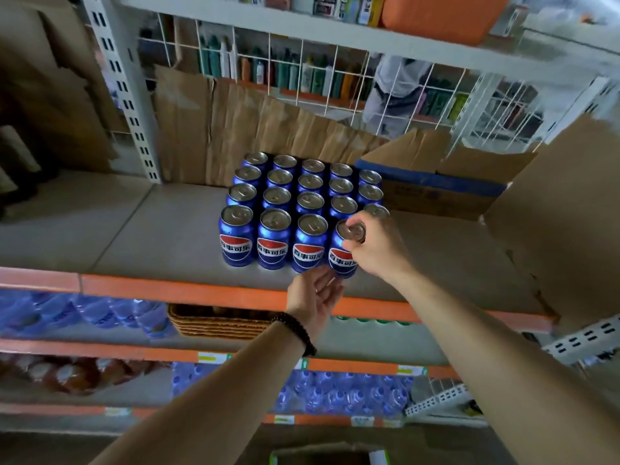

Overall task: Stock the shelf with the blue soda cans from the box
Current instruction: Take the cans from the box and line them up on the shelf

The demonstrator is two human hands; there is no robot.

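At the frame's bottom edge, the box [330, 456] barely shows. Mid-frame, your left hand [315, 297] hovers open; your right hand [372, 245] grips a blue can [342, 260] on the shelf [151, 229], finishing the front row. Behind, four full rows stand.

Dim, soft blur, bowed wide-angle edges

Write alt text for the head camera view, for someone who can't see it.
A right hand grips the top of a blue aluminium soda can, front row of a block of cans on a grey shelf. The open left hand hovers below it.
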